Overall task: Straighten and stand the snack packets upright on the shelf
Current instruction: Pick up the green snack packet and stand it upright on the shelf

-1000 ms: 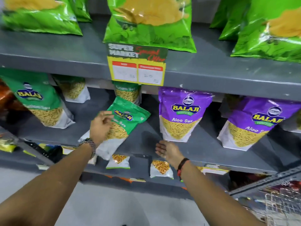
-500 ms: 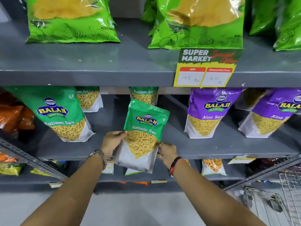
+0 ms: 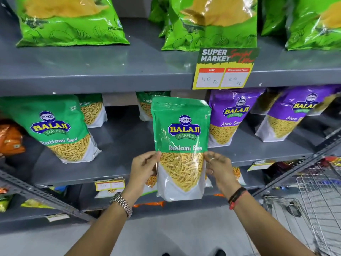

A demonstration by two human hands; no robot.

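A green Ratlami Sev packet [image 3: 181, 141] is held upright in front of the middle grey shelf [image 3: 118, 169], off its surface. My left hand [image 3: 143, 168] grips its left edge and my right hand [image 3: 218, 168] grips its right edge. Another green Ratlami Sev packet [image 3: 55, 128] leans on the shelf at the left. Two smaller green packets [image 3: 93, 111] [image 3: 145, 106] stand at the back. Purple Aloo Sev packets [image 3: 228, 117] [image 3: 289, 117] lean on the shelf to the right.
Bright green wafer bags [image 3: 70, 21] [image 3: 212, 23] lie on the upper shelf, with a yellow price tag [image 3: 223, 71] on its edge. Orange packets [image 3: 11, 139] sit far left. A wire trolley [image 3: 317, 206] stands at the lower right. A lower shelf holds small packets.
The green packet was tilted on the shelf under my left hand alone; now both hands grip it, raised and upright. The view has moved closer and leftward.
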